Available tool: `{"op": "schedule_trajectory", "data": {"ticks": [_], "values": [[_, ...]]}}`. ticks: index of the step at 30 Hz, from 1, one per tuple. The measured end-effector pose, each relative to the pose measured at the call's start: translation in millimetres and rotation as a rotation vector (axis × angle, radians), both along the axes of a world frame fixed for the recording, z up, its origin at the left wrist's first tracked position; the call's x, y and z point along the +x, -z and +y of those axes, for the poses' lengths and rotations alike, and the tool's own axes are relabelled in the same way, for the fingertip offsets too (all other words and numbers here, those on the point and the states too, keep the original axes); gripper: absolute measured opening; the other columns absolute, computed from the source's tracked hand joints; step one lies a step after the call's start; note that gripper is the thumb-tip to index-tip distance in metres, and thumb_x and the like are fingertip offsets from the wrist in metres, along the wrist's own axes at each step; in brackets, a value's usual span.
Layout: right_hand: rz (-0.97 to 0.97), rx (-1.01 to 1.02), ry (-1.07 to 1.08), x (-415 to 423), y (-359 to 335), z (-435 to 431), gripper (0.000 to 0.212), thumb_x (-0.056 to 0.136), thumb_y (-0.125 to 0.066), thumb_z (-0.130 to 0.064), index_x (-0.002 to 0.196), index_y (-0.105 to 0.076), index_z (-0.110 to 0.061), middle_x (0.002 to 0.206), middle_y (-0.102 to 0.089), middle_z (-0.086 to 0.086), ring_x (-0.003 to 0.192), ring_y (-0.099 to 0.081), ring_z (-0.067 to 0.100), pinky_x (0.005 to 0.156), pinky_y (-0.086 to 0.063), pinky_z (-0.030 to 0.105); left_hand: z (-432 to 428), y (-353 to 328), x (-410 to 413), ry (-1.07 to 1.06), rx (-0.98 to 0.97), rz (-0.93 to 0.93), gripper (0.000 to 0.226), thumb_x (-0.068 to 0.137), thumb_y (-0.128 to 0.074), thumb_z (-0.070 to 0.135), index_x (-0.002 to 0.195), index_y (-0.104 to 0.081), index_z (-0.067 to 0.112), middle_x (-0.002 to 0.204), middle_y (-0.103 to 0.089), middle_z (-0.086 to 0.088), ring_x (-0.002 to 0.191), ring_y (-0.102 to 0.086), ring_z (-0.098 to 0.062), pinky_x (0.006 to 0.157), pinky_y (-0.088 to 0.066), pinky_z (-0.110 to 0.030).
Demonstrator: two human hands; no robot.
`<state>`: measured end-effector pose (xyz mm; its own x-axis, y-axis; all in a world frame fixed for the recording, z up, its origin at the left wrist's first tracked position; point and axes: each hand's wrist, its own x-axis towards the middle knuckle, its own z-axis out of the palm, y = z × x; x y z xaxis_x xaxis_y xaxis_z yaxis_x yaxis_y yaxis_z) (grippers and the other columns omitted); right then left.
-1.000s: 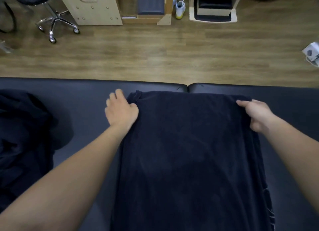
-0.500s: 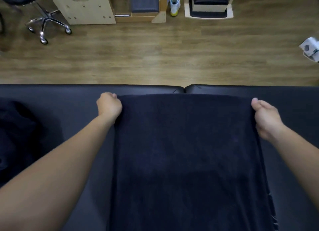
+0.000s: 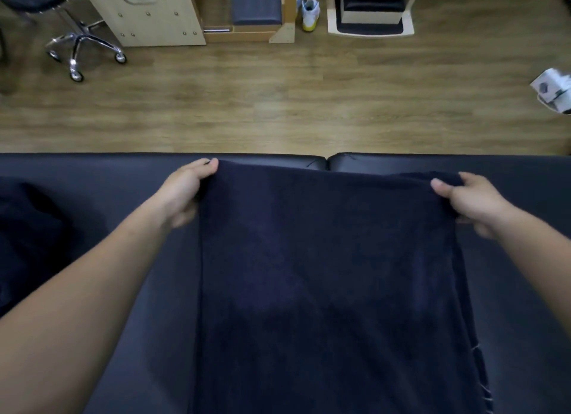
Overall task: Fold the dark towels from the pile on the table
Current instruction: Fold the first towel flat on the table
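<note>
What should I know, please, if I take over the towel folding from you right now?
Left hand: shut on the far left corner of the towel.
Right hand: shut on the far right corner, thumb on top.
The towel lies spread lengthwise on the table, its far edge raised a little between the hands.
The pile of unfolded towels sits at the left of the table.
Done: towel laid out and both far corners gripped.
Left: no fold shows yet. Probably bring the far edge toward you, finish this towel, then work through the pile.
</note>
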<state>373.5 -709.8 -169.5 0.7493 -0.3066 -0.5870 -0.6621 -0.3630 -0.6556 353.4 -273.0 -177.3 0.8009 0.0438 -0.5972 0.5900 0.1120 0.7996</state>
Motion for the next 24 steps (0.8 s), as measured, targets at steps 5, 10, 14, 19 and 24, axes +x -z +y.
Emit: {"op": "schedule_trajectory", "data": {"ticks": [5,10,14,19,24], "values": [[-0.239,0.103,0.193,-16,11,7,0.032,0.097,-0.055,-0.045,0.128,-0.049,-0.038,0.122,-0.057,-0.006,0.100,-0.060,0.006,0.087,-0.051,0.034,-14,9,-14,-0.154,-0.088,0.021,0.007,0.103,-0.051,0.026,0.106,-0.058,0.028,0.093,-0.069,0.006,0.075,-0.065,-0.007,0.058,-0.056,-0.023],[0.068,-0.281,0.082,-63,25,12,0.081,0.078,-0.074,-0.055,0.140,-0.040,-0.016,0.131,-0.059,0.007,0.119,-0.057,0.029,0.101,-0.047,0.042,-10,9,-31,0.202,0.148,0.245,0.029,0.096,-0.063,0.029,0.118,-0.067,0.010,0.113,-0.075,-0.003,0.104,-0.071,-0.019,0.096,-0.053,-0.038],[0.033,-0.417,-0.147,-71,30,14,0.037,0.092,-0.062,-0.040,0.119,-0.059,-0.015,0.120,-0.067,0.011,0.116,-0.058,0.036,0.094,-0.047,0.041,-4,11,-24,0.315,0.429,0.272,0.016,0.096,-0.064,0.028,0.107,-0.071,0.018,0.102,-0.077,-0.001,0.101,-0.071,-0.023,0.099,-0.051,-0.049],[-0.143,-0.395,-0.142,-1,27,7,0.027,0.090,-0.064,-0.034,0.111,-0.067,-0.017,0.115,-0.070,0.009,0.113,-0.062,0.034,0.097,-0.049,0.044,-22,19,28,0.042,0.470,0.108,0.022,0.100,-0.057,0.019,0.116,-0.067,0.007,0.109,-0.070,-0.006,0.095,-0.065,-0.021,0.080,-0.052,-0.031],[-0.340,-0.426,-0.067,83,0,18,0.058,0.093,-0.058,-0.043,0.141,-0.043,-0.013,0.140,-0.053,0.013,0.128,-0.051,0.034,0.107,-0.040,0.040,-13,9,129,-0.213,0.661,-0.104,0.052,0.091,-0.047,0.058,0.121,-0.052,0.015,0.121,-0.062,-0.007,0.119,-0.057,-0.027,0.105,-0.046,-0.038]]}}
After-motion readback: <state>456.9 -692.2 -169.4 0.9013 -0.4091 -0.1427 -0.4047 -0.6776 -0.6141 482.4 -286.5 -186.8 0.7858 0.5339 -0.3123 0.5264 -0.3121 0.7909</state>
